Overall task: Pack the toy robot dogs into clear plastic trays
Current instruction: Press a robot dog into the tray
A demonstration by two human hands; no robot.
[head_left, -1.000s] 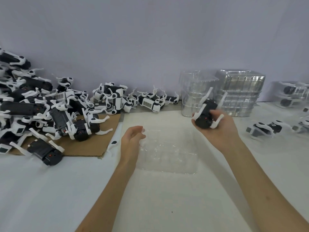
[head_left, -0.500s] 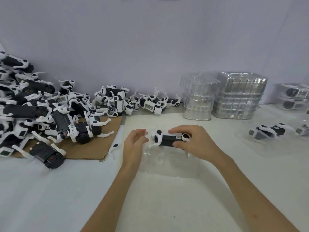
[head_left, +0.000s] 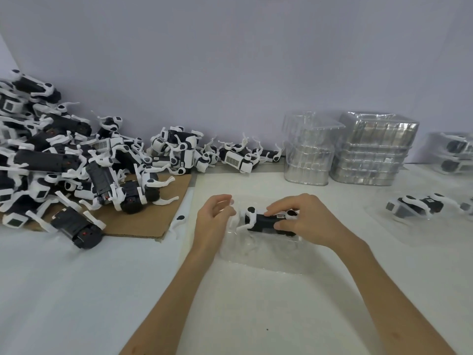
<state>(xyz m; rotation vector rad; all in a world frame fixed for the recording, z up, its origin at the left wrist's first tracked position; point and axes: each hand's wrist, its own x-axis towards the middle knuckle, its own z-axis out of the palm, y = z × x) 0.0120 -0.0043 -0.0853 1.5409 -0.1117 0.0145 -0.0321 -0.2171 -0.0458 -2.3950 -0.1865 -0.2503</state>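
Observation:
A black-and-white toy robot dog [head_left: 258, 221] lies on its side in a clear plastic tray [head_left: 258, 254] at the table's middle. My right hand [head_left: 304, 219] grips the dog's body, fingers on top and thumb at the near side. My left hand [head_left: 212, 221] hovers at the tray's left edge with fingers loosely curled, holding nothing; I cannot tell whether it touches the tray. A big pile of robot dogs [head_left: 58, 162] covers the left side, partly on a cardboard sheet [head_left: 143, 221].
Two stacks of clear trays [head_left: 307, 152] [head_left: 373, 149] stand at the back right against the wall. A packed dog in a tray [head_left: 419, 206] lies at the right, more packed trays [head_left: 455, 152] behind it. A loose white leg [head_left: 178, 221] lies by the cardboard.
My right hand brought the dog down from the air into the tray and now holds it lower in the tray. My left hand stayed by the tray's left edge.

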